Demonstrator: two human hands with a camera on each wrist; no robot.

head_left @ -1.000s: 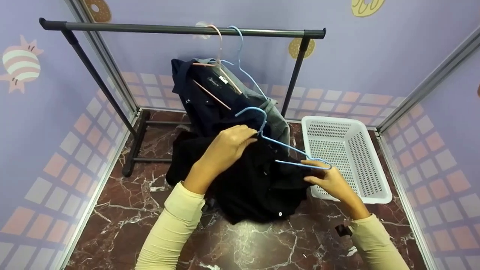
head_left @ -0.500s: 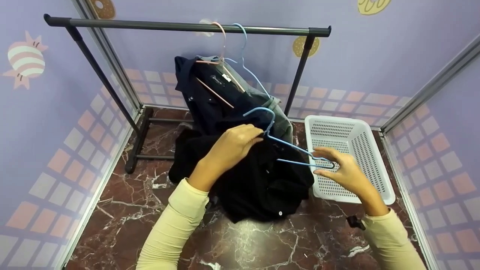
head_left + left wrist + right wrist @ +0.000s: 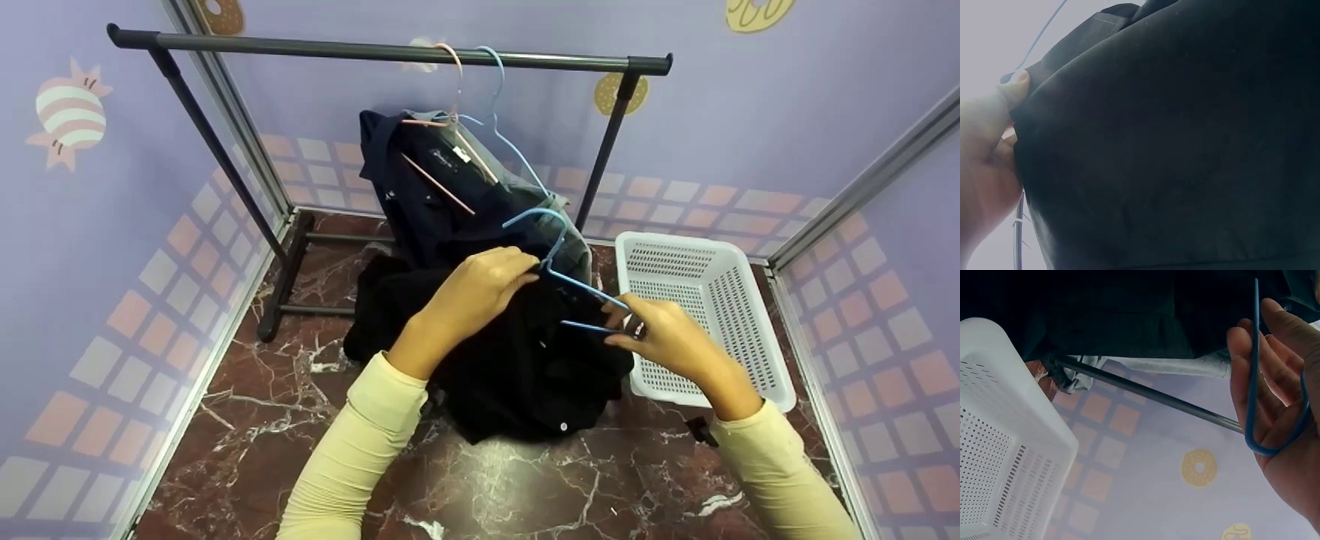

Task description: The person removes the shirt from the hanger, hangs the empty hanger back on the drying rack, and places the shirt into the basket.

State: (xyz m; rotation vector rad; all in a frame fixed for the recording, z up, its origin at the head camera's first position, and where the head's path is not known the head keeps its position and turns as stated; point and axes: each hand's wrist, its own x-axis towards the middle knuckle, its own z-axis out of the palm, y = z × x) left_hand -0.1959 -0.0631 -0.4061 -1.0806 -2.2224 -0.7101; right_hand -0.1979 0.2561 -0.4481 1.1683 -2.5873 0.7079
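In the head view, a black shirt (image 3: pixel 510 375) hangs in loose folds from my left hand (image 3: pixel 480 289), which pinches its upper edge beside the neck of a blue clothes hanger (image 3: pixel 581 283). The hanger's hook stands free above the cloth. My right hand (image 3: pixel 667 330) curls round the hanger's right end, its fingertips close to the shirt. In the right wrist view the bent hanger end (image 3: pixel 1264 449) lies across the palm, between thumb and fingers. Dark cloth (image 3: pixel 1157 140) fills most of the left wrist view, with the left thumb on its edge. The hanger's left arm is hidden.
Behind the shirt stands a dark clothes rack (image 3: pixel 337 49). A navy shirt (image 3: pixel 405 191) on a pink hanger (image 3: pixel 459 82) and a grey garment (image 3: pixel 574 240) by another blue hanger (image 3: pixel 501 82) hang there. A white perforated basket (image 3: pixel 772 360) stands on the marbled floor (image 3: pixel 300 450), right.
My right hand first backed off the cloth to the right, opening round the hanger end, then moved left again along the hanger. The left hand keeps its pinch; the whole view shifts slightly.
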